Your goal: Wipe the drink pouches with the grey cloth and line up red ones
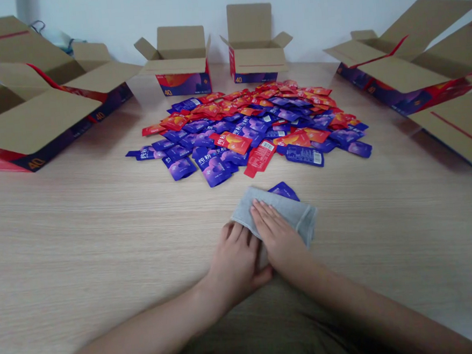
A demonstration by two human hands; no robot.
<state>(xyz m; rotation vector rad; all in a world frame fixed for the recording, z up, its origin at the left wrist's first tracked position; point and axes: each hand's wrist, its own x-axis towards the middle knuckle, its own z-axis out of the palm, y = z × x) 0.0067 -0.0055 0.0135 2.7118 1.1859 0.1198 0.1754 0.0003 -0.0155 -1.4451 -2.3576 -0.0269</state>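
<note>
A folded grey cloth (278,209) lies on the table near me, over a purple pouch (284,191) whose corner sticks out at its far edge. My right hand (278,236) rests flat on top of the cloth, fingers stretched out and close together. At the cloth's near left edge is my left hand (236,258), its fingers bent and their tips hidden under the fabric. Whatever those fingers grip is out of sight. Beyond the cloth spreads a heap of purple pouches (213,168) and red-orange pouches (233,142), overlapping one another.
Two open cardboard boxes, one (183,83) left of the other (255,77), stand at the back by the wall. More open boxes flank the table, on the left (66,124) and on the right (399,87), flaps spread outward. Bare wooden tabletop (102,235) lies left of my hands.
</note>
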